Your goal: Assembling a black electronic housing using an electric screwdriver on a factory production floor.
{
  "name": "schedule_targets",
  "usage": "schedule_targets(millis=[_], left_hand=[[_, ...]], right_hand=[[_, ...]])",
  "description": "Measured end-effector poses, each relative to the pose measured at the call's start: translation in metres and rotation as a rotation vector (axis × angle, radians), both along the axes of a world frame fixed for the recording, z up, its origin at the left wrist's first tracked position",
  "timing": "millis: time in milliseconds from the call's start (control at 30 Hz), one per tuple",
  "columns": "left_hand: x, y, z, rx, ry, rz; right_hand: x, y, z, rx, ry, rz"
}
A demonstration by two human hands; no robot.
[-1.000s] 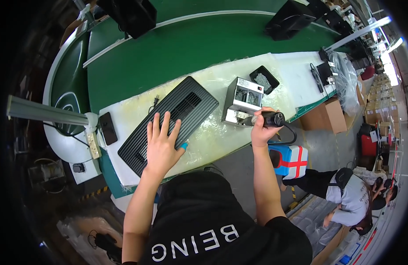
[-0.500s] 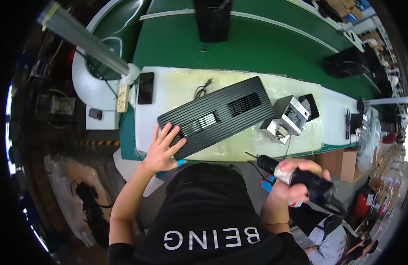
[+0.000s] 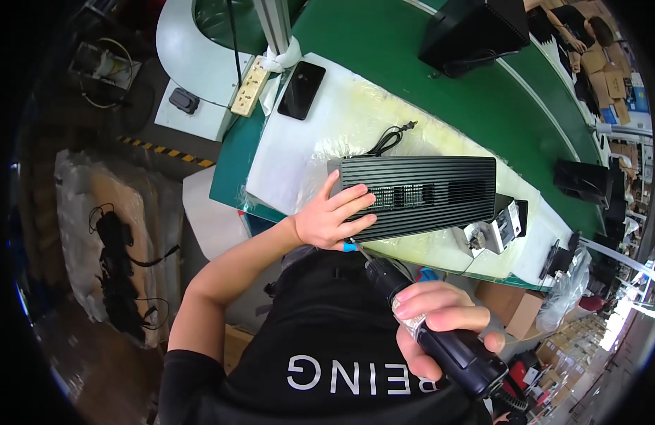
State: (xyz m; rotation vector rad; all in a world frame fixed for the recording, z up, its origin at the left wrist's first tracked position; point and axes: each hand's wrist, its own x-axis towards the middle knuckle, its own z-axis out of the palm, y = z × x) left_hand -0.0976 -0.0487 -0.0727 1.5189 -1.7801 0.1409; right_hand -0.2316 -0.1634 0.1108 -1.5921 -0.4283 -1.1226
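Note:
A black ribbed case (image 3: 426, 221) with slotted vents lies on the padded bench top. My left hand (image 3: 326, 218) rests over its left end, fingers spread across the ribs, a blue band on the thumb. In my right hand (image 3: 441, 319) is a black corded electric screwdriver (image 3: 465, 358), gripped around its pale wrapped section. Its bit points at the case's near edge, close to my left thumb; whether it touches a screw cannot be made out. Behind the case lies a black power cord (image 3: 391, 139) with a plug.
Small open boxes with parts (image 3: 504, 228) stand at the case's right end. A black phone (image 3: 302, 91) and a power strip (image 3: 250, 86) are at the far left. Black speaker-like units (image 3: 476, 32) stand on the green bench (image 3: 384, 53). A cardboard box (image 3: 511, 309) sits below the bench's right side.
The screwdriver has swung left, its bit now at the case's near edge beside my left thumb. The case sits turned more level and tipped, with its left end face showing. My view has shifted.

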Motion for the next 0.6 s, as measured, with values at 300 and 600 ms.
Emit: schedule_targets(millis=[300, 600], left_hand=[[0.0, -0.002, -0.002, -0.01, 0.061, 0.005], [-0.001, -0.004, -0.003, -0.03, 0.053, -0.001]], right_hand=[[0.005, 0.006, 0.003, -0.057, 0.091, 0.027], [0.004, 0.014, 0.008, 0.025, 0.005, -0.108]])
